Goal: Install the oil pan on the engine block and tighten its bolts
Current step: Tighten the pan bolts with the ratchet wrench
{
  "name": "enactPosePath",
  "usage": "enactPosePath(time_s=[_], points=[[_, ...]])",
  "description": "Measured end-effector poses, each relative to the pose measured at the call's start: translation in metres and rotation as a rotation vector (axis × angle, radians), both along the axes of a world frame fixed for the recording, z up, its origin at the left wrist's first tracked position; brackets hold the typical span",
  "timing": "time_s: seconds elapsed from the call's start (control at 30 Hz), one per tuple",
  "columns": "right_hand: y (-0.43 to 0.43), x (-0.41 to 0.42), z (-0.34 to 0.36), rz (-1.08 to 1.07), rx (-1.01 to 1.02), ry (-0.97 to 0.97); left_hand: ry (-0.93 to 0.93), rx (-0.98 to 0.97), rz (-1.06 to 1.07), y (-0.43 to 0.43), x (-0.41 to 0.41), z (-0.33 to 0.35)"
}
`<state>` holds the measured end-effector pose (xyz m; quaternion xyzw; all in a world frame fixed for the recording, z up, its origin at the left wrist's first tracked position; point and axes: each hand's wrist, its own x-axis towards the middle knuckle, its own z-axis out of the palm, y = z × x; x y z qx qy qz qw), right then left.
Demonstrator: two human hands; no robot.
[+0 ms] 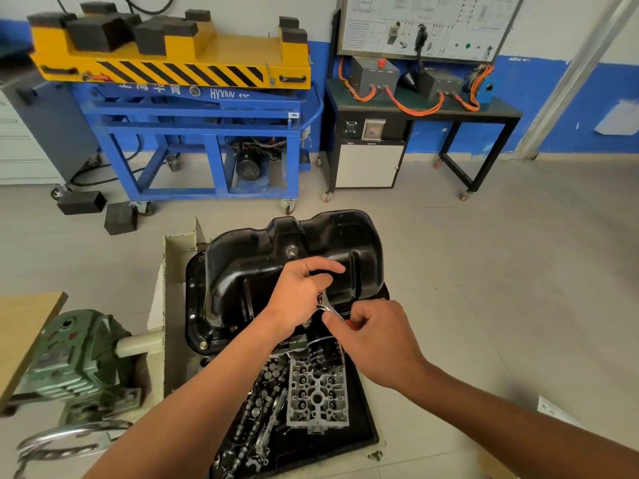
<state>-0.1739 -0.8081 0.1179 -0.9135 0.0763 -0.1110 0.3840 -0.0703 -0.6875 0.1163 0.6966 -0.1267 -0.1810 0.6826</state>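
While the left grip (300,296) and right grip (377,344) clasp a ratchet (324,304), the oil pan (256,261) sits above grey floor (491,257).

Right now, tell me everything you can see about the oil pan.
The oil pan is glossy black, stamped metal by its look, with a deep stepped sump, a shiny round plug on top and a flat flange with bolts showing. It sits sump-up. The left hand rests over its near side, steadying the head of a ratchet wrench whose handle the right hand grips.
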Motion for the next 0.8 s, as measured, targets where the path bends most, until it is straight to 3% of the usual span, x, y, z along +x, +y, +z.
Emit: enactPosePath(time_s=[0.3, 0.53, 0.8], points=[[-0.010, 0.030, 0.035, 0.234, -0.032, 0.016, -0.074, -0.115, -0.138, 0.041, 0.003, 0.026], [0.004, 0.038, 0.033, 0.287, -0.148, 0.035, -0.054, -0.166, -0.012, 0.058, -0.002, 0.008], [0.007, 0.035, 0.027, 0.343, -0.145, 0.092, -0.082, -0.132, 0.016, 0.054, -0.004, -0.005]])
